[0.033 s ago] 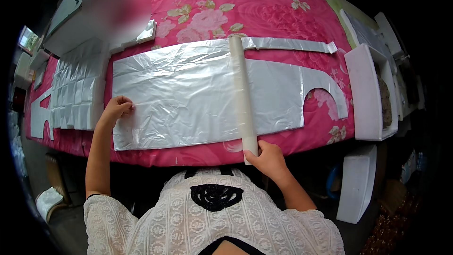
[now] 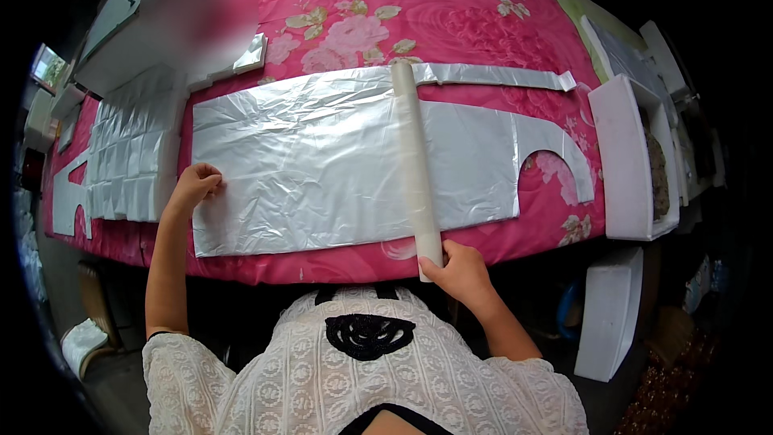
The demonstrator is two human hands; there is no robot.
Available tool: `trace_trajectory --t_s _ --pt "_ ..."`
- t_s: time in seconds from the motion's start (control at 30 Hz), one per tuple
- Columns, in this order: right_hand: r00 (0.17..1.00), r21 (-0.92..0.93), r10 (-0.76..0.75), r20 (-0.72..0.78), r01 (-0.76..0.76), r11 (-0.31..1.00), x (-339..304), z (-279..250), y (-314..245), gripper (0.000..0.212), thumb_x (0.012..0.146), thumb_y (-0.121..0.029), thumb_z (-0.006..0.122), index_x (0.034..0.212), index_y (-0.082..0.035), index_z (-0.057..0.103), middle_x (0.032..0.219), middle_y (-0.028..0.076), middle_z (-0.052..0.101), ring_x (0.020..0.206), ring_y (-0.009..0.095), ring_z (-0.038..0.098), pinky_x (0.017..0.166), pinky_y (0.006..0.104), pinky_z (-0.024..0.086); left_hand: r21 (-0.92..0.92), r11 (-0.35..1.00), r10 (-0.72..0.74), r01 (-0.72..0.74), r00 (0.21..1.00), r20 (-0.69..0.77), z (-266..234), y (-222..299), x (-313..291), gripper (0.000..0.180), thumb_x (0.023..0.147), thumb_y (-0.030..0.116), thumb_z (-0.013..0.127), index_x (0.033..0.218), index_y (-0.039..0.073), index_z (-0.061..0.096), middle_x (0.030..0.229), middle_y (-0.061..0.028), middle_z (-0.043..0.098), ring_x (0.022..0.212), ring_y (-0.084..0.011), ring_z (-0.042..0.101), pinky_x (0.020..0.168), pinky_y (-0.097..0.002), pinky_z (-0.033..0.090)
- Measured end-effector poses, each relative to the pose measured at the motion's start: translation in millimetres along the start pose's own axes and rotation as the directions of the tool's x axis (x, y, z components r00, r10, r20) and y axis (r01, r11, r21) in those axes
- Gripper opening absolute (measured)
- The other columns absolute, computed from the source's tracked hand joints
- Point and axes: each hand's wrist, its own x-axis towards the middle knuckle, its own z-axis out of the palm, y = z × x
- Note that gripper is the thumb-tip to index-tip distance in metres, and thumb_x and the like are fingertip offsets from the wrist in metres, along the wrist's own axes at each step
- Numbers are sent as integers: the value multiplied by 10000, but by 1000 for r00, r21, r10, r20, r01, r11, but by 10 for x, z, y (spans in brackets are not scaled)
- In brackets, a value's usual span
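Your right hand [image 2: 459,274] is wrapped around the near end of the pale tube [image 2: 415,145], which lies across the silver sheet [image 2: 298,161] on the pink flowered cloth [image 2: 483,24]. Your left hand [image 2: 197,186] is at the sheet's left edge, fingers curled together; whether they pinch it, I cannot tell. Left of it sits a silver stack [image 2: 133,149].

Table [image 2: 463,24], pink-floral draped, is glossing faintly under soft light. Small window [image 2: 50,66] is glowing pale, left of table. Grey floor [image 2: 133,391] is lying dim below table's near left corner. Darkness is bordering table's far edge.
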Motion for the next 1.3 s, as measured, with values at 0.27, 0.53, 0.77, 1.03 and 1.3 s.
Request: trace_trajectory --t_s 0.27,0.53,0.77,1.03,1.3 --pt "999 -12 8 45 -7 1000 -67 -32 57 441 702 -406 644 762 28 606 697 221 616 677 363 622 634 422 489 346 531 827 -774 562 -14 1449 1003 -670 349 754 -56 555 1091 34 531 1158 -127 563 1084 -320 522 904 -369 423" --pt "990 16 -38 134 36 999 -7 -75 134 497 704 -452 670 741 39 608 664 203 612 643 349 616 607 406 483 422 449 831 -788 542 129 2873 1170 -485 555 847 132 421 1339 -84 280 1399 -252 290 1325 -358 256 1096 -441 166" --pt "984 136 -143 107 127 982 1252 -454 -254 544 780 -479 610 744 63 645 660 187 631 581 267 623 571 347 483 534 412 797 -738 576 180 2866 1131 -490 571 862 172 361 1345 -111 248 1415 -271 248 1343 -359 220 1098 -447 153" --pt "998 999 50 44 -43 -31 2808 -515 -470 283 876 -299 549 930 -25 593 871 77 631 818 203 604 778 317 485 539 375 797 -754 559 228 2871 1152 -473 585 853 166 371 1347 -116 236 1420 -272 235 1345 -376 202 1098 -458 146" --pt "888 768 113 -446 445 -460 2934 -2070 811 270 887 -207 398 1006 -59 590 1073 80 643 990 250 613 834 424 485 503 409 800 -761 564 203 2879 1157 -498 584 841 153 378 1340 -121 247 1411 -276 254 1343 -369 216 1099 -450 149"
